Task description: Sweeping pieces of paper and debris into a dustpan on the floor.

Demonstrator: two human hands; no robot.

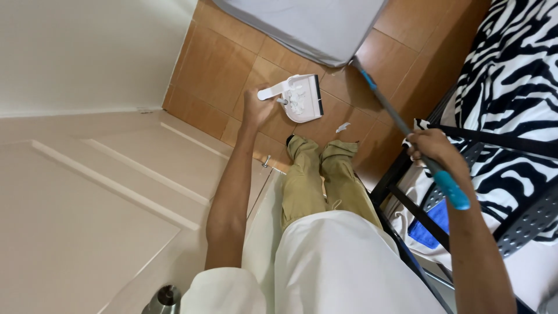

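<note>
Down at the floor: dustpan in one hand, broom in the other

Underfoot, the brown tiled floor fills the middle of the view, with a pale wall at the upper left. A cream panelled door takes up the lower left, its metal knob at the bottom edge. Along the right side stands a bed with a black-and-white zebra-striped cover on a black metal frame, and a blue patch shows beneath it. A grey, flat-sided object sits on the floor at the top of the view; what it is cannot be told.

The person stands in a white top and olive trousers, looking straight down. The right hand is closed around a broom handle, a grey shaft with a blue grip end that runs diagonally from the bed side up toward the grey object. The left hand reaches down with the arm straight and grips the handle of a white dustpan, which rests on the tiles just ahead of the feet, near the grey object. Crumpled white scraps lie inside the pan. One small white scrap lies on the tiles just beside the dustpan, between it and the broom handle
</note>
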